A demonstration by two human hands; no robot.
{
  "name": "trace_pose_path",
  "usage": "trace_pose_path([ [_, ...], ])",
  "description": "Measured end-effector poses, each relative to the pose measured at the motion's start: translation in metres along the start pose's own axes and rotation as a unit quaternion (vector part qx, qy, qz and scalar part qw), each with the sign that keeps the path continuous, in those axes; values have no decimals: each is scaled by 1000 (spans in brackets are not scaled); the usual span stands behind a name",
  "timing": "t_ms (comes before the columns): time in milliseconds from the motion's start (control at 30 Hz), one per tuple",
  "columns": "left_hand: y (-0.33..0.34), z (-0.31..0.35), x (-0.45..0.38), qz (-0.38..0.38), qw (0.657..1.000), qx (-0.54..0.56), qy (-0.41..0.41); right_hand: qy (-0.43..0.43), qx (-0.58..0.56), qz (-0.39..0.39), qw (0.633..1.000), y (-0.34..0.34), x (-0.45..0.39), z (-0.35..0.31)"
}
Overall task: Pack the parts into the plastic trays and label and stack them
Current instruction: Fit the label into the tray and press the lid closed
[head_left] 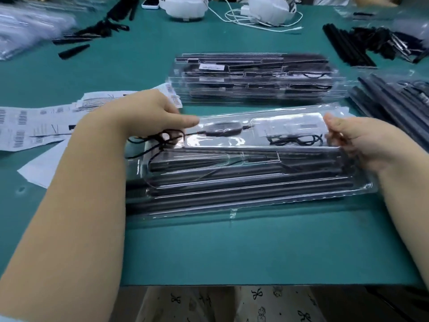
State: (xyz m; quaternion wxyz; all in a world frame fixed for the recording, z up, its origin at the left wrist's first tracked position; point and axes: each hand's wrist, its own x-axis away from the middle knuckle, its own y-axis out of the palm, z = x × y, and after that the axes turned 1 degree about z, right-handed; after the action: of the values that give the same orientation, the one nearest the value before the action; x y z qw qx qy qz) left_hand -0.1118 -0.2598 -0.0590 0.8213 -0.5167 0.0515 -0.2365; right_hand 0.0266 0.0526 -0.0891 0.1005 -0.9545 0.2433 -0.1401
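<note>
A clear plastic tray (250, 180) is seen at the centre of the frame, lying on a green table (209, 252) and filled with long black rods (243, 182) set lengthwise. Its hinged clear lid (260, 129) is held partly raised over the tray's far half; a black oval part (222, 130) and a white label (290, 126) are seen through it. The lid's left end is pinched by the left hand (157, 115), thumb on top and fingers curled beneath. The lid's right end is gripped by the right hand (355, 140) with curled fingers. A thin black cord (160, 140) is looped just below the left hand, at the tray's left end.

Above the tray in the frame, a stack of closed packed trays (255, 77) is set, well apart from the hands. Sheets of barcode labels (41, 124) are spread at the left edge, partly hidden by the left forearm. Loose black rods (390, 108) are piled at the right edge, and more black parts (376, 45) lie at the upper right. White cables (255, 17) are seen at the top.
</note>
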Motion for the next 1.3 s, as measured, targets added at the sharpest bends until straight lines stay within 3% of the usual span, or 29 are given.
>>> trace_pose_path([
  [67,-10,-7,4,-34,998,-22,-55,6,-22,32,999,-6,1,-1],
  [133,-19,-23,8,-50,998,3,-35,13,-21,56,998,-12,2,-3],
  [200,-24,-41,15,-33,994,99,-14,34,-14,69,997,-16,1,-4],
  [333,-17,-65,23,-53,924,373,-64,67,-7,79,995,-19,-2,-1],
  [433,-11,-66,21,-48,902,419,-92,77,0,63,995,-24,-3,0],
  [600,-14,-67,21,-25,931,356,-77,110,125,33,985,-44,-3,-1],
  [700,-16,-68,22,-25,918,389,-66,131,194,-13,972,-42,-5,0],
  [800,-14,-72,22,-33,958,276,-63,148,268,-33,951,-37,-5,1],
  [967,-12,-73,24,-93,964,245,-39,134,423,28,896,-43,-3,1],
  [1067,-13,-75,23,-91,978,179,-49,25,516,80,852,-43,0,-6],
  [1167,-15,-72,23,-15,995,79,-57,-108,497,112,854,-30,0,-25],
  [1233,-14,-62,21,70,995,44,-64,-134,487,89,858,-13,-3,-42],
  [1300,-11,-51,16,133,986,-25,-97,-129,537,55,832,8,-8,-54],
])
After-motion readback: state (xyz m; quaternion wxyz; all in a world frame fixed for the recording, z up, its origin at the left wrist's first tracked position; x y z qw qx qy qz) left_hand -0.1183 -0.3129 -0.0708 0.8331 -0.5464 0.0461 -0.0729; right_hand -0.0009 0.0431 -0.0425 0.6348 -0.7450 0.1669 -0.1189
